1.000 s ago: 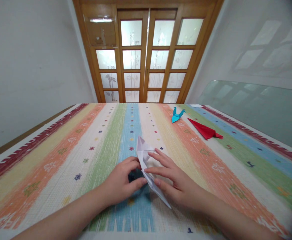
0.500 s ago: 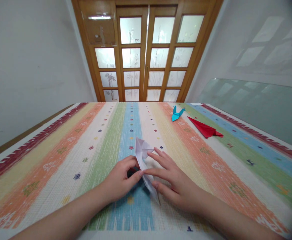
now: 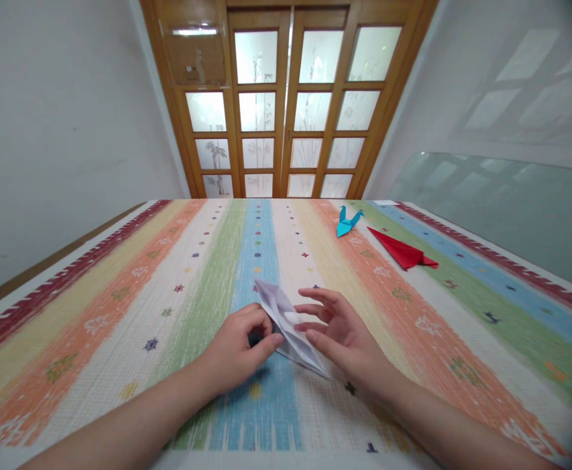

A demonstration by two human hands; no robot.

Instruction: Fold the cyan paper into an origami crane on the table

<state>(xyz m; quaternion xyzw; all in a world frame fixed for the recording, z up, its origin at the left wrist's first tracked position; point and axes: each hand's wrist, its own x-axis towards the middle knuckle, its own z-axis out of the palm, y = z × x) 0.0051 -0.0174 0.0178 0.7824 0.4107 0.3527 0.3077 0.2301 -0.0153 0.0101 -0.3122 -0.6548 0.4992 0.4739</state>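
Observation:
A folded white sheet of paper (image 3: 293, 336), long and pointed at both ends, tilts just above the tablecloth between my hands. My left hand (image 3: 244, 343) pinches its near-left edge between thumb and curled fingers. On the other side, my right hand (image 3: 342, 333) has its fingers spread and slightly bent, with the fingertips at the paper's right side; whether they touch it I cannot tell. Farther off to the right lie a blue origami figure (image 3: 347, 224) with two raised points and a red folded paper plane (image 3: 401, 250).
A striped, patterned tablecloth (image 3: 178, 313) covers the table. Beyond the far edge stand wooden doors (image 3: 288, 98) with frosted panes. White walls rise on both sides, and a pale glass panel (image 3: 501, 209) leans along the right.
The white paper has turned so its far tip points more to the left and its near tip more to the right. My right hand's fingers have drawn back from the left thumb and opened.

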